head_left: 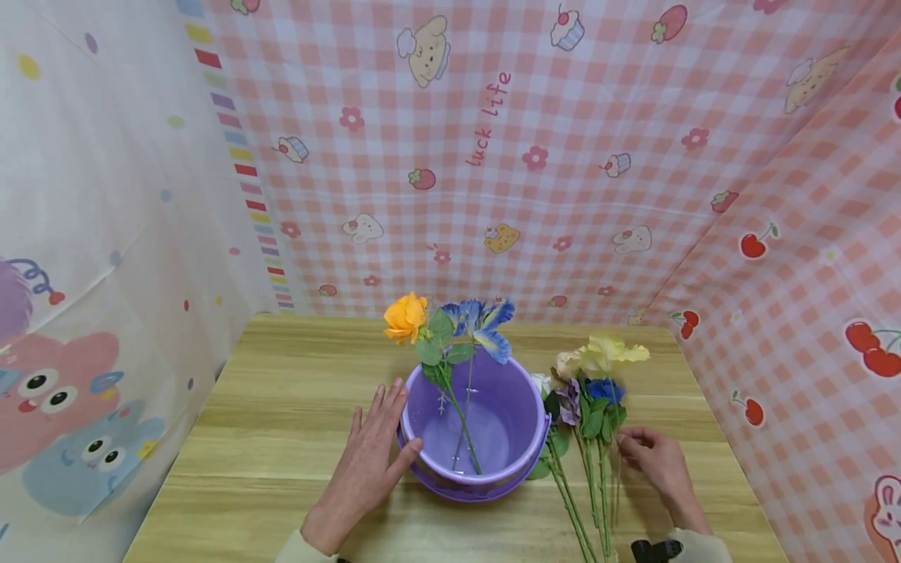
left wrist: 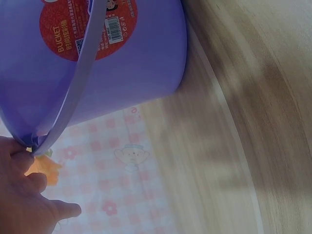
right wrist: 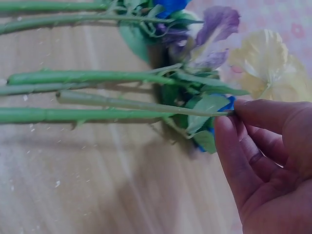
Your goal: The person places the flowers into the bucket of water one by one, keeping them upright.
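A purple bucket (head_left: 501,432) stands mid-table with an orange rose (head_left: 405,319) and a blue iris (head_left: 493,338) leaning inside it, blooms over the far rim. My left hand (head_left: 367,457) rests on the bucket's left rim with fingers extended, close by the handle (left wrist: 80,80) joint. Right of the bucket, my right hand (head_left: 658,463) pinches the thin stem (right wrist: 141,104) of a yellow flower (head_left: 607,356) between thumb and forefinger. That bloom lies over the other flowers, above a blue rose (head_left: 605,390) and a purple flower (head_left: 567,403).
Several green stems (head_left: 572,500) point toward the table's near edge. A cream bloom (head_left: 566,365) and a white one (head_left: 540,381) lie close to the bucket's right side. Checked pink cloth (head_left: 493,195) hangs behind the wooden table (head_left: 281,422).
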`<state>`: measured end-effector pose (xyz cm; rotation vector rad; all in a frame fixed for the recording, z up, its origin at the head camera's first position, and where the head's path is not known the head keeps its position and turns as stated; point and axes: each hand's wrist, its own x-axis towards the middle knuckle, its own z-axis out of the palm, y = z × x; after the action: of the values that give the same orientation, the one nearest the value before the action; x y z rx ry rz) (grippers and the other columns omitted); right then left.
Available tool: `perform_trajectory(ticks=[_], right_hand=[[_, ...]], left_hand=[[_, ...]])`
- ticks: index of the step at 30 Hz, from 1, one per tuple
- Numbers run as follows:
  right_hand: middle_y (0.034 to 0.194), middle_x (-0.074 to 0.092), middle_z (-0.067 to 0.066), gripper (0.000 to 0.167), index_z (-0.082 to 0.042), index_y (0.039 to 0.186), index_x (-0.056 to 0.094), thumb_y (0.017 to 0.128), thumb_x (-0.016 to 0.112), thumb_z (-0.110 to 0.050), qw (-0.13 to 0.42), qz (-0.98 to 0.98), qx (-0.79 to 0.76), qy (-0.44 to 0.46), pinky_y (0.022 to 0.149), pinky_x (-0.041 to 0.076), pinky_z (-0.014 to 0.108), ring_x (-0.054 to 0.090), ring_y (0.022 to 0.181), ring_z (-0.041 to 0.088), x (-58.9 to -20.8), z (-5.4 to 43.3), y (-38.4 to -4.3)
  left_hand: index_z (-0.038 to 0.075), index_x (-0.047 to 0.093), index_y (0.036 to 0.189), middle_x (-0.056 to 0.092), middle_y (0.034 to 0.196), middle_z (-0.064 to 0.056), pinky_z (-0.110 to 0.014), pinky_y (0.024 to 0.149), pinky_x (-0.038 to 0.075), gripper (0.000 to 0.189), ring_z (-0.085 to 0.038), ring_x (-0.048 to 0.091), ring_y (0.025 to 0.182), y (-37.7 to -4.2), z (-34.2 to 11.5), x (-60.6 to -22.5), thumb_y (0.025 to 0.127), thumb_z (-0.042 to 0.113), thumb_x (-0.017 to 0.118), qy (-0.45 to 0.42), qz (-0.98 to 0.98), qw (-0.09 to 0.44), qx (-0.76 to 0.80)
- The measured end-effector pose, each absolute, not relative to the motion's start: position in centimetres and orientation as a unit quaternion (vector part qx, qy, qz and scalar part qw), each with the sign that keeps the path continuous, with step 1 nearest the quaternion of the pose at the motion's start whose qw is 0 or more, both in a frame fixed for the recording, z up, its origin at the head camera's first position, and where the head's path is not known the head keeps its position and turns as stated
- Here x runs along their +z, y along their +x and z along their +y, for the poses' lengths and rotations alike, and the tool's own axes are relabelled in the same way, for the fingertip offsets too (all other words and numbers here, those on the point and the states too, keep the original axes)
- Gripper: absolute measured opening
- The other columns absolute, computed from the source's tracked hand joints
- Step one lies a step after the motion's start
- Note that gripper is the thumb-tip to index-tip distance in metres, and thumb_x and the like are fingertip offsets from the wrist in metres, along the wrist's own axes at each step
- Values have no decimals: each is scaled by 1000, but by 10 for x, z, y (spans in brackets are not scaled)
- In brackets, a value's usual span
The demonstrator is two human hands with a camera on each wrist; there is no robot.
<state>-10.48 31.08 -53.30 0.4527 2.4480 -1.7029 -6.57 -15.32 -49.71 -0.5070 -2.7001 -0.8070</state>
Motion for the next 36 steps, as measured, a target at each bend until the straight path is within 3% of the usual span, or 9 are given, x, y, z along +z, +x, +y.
perform_trajectory(ticks=[7,14,24,30,36], right_hand=[[104,72,14,41,19,133,55,102,64,-7,42,799,-581,150,79,63,27,73,86,15,-516,309,-104],[93,71,0,38,17,127,58,103,65,-11,-2,794,-593,137,76,63,24,70,80,6,-500,305,-106],[88,72,-12,28,10,117,66,101,69,-12,-53,786,-606,114,75,64,27,71,79,5,-479,292,-107],[92,73,-5,36,13,118,64,99,72,-17,-74,784,-607,109,73,63,25,71,80,4,-467,278,-106],[93,74,2,32,12,115,67,97,75,-14,-90,770,-622,107,72,63,25,72,79,6,-455,264,-107]], left_hand=[[9,29,164,23,170,-10,-72,117,20,73,-39,23,155,-66,-153,-497,106,47,52,-176,-934,140,-276],[8,29,163,23,170,-11,-72,117,20,73,-37,21,155,-66,-153,-497,106,48,51,-178,-934,141,-277],[10,28,164,22,171,-10,-73,117,19,73,-37,21,156,-66,-154,-498,106,48,51,-178,-932,138,-284],[9,27,164,22,171,-11,-72,117,19,73,-37,20,156,-66,-154,-498,106,49,50,-176,-934,135,-281],[8,28,164,23,170,-12,-72,117,19,73,-38,22,155,-66,-153,-497,106,49,50,-177,-934,136,-278]])
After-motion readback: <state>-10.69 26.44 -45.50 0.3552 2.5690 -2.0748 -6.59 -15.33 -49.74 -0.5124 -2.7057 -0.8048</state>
